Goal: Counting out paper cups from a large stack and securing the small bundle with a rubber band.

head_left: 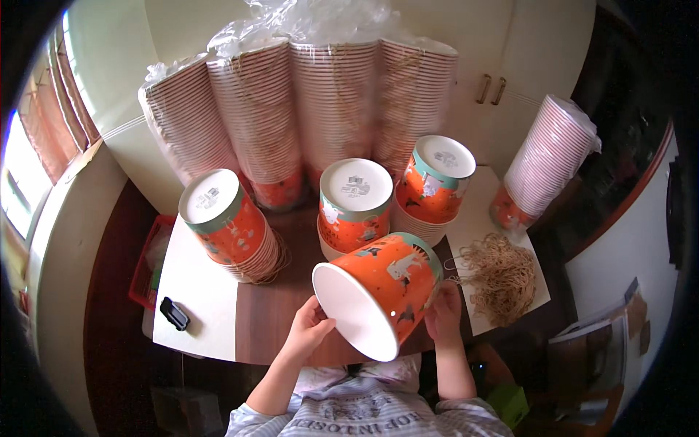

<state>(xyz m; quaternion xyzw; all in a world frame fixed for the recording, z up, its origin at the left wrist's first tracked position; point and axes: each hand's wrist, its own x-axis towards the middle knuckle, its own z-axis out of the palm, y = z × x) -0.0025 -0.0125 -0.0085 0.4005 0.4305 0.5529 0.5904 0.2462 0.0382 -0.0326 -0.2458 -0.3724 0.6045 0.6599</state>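
Observation:
An orange paper bucket (389, 284) with a green band and printed figures is tilted in front of me, its white open mouth facing the lower left. My left hand (313, 325) pinches the rim at the mouth's left side. At the bucket's right side, near its base, my right hand (443, 313) grips it, some fingers hidden behind it. Beyond it, upside-down nested stacks of the same buckets stand: a left stack (233, 229), a middle stack (354, 204) and a right stack (435, 182). A tangled heap of tan string (502, 280) lies right of my right hand.
Tall plastic-wrapped bucket stacks (335, 109) line the table's back. Another wrapped stack (546, 156) leans at the right. On the table (193, 284), a small black object (175, 315) lies at the left. A red crate (145, 266) sits beyond the left edge, and cabinet doors (484, 44) rise behind.

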